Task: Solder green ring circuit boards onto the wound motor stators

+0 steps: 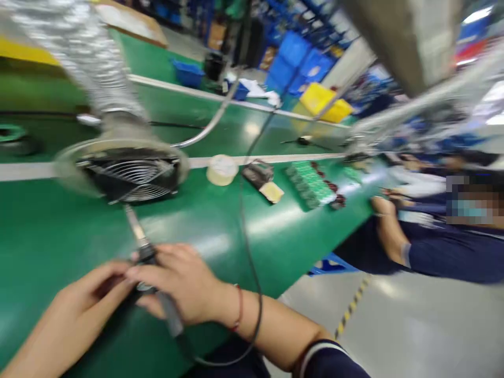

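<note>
A soldering iron (pixel 173 315) with a dark handle and a pale metal barrel points away from me, its tip close to the fan-fronted fume extractor hood (pixel 136 176). My right hand (pixel 185 281) is closed around the handle. The fingers of my left hand (pixel 88 304) are pinched together against the iron's side, touching my right fingers. A small shiny round part shows between the hands, too blurred to name. The iron's thin black cord (pixel 248 252) loops over my right forearm and up across the green bench (pixel 220 252).
Beyond the hands lie a tape roll (pixel 222 170), a dark holder with a yellow sponge (pixel 271 192) and a green block of stacked parts (pixel 310 184). A silver duct (pixel 79 52) feeds the hood. Another person's arm (pixel 394 236) rests at the bench's right.
</note>
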Demonstrator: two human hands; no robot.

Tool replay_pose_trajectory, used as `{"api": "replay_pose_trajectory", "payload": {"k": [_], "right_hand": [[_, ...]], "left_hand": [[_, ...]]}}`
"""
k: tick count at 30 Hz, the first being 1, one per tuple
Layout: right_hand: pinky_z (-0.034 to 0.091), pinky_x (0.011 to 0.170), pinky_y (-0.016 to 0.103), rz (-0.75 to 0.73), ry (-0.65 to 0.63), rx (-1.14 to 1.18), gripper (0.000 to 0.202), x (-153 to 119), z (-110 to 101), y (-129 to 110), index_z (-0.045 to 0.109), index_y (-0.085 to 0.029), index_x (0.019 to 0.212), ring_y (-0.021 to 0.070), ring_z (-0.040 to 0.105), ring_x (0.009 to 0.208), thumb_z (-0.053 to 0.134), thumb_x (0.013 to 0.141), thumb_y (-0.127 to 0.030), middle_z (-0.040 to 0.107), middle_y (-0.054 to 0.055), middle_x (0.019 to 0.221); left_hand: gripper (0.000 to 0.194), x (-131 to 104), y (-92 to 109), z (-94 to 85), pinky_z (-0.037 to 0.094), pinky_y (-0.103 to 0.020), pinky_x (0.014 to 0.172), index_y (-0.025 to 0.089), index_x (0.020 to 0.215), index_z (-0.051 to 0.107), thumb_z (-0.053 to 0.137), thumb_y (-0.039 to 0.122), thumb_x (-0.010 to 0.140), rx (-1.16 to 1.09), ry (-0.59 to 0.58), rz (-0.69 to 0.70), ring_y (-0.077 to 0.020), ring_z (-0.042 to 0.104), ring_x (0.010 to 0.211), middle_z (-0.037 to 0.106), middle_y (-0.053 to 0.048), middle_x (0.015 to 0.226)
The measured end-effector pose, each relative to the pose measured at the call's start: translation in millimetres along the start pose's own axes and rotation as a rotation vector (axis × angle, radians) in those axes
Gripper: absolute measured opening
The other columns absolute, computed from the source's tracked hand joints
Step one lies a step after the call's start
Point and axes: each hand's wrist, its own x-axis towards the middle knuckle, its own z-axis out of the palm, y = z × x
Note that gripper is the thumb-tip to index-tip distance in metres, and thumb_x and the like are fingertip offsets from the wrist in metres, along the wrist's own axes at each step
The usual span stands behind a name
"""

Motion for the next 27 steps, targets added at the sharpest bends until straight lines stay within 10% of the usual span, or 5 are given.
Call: {"api": "replay_pose_trajectory", "payload": {"k": [8, 18, 27], "right_hand": [[0.051, 0.083, 0.037, -0.030, 0.135, 0.319, 0.031, 1, 0, 12, 0.057, -0.024, 0.120, 0.0189, 0.070, 0.089, 0.052, 0.091, -0.014, 0.077, 0.002, 0.090], [0.048, 0.052, 0.031, 0.091, 0.439, 0.605, 0.023, -14, -7, 12, 0.065, -0.024, 0.108, 0.0146, 0.059, 0.046, 0.049, 0.099, -0.037, 0.064, -0.003, 0.059], [0.042, 0.046, 0.028, 0.038, 0.379, 0.582, 0.021, -11, -11, 11, 0.063, -0.023, 0.099, 0.0130, 0.050, 0.043, 0.047, 0.099, -0.035, 0.057, -0.004, 0.055]], "left_hand": [[0.015, -14, 11, -16.3, 0.042, -0.024, 0.059, 0.019, 0.073, 0.058, 0.051, 0.030, 0.082, -0.108, 0.170, -0.260, -0.0133, 0.051, 0.062, 0.057, 0.002, 0.064], [0.012, -19, 13, -20.1, 0.035, -0.024, 0.056, 0.020, 0.070, 0.051, 0.045, 0.016, 0.080, 0.118, 0.149, -0.145, -0.0117, 0.046, 0.061, 0.052, 0.002, 0.069], [0.013, -19, 10, -19.1, 0.036, -0.023, 0.056, 0.019, 0.071, 0.050, 0.045, 0.014, 0.081, 0.153, 0.145, -0.089, -0.0103, 0.046, 0.061, 0.052, 0.003, 0.070]]}}
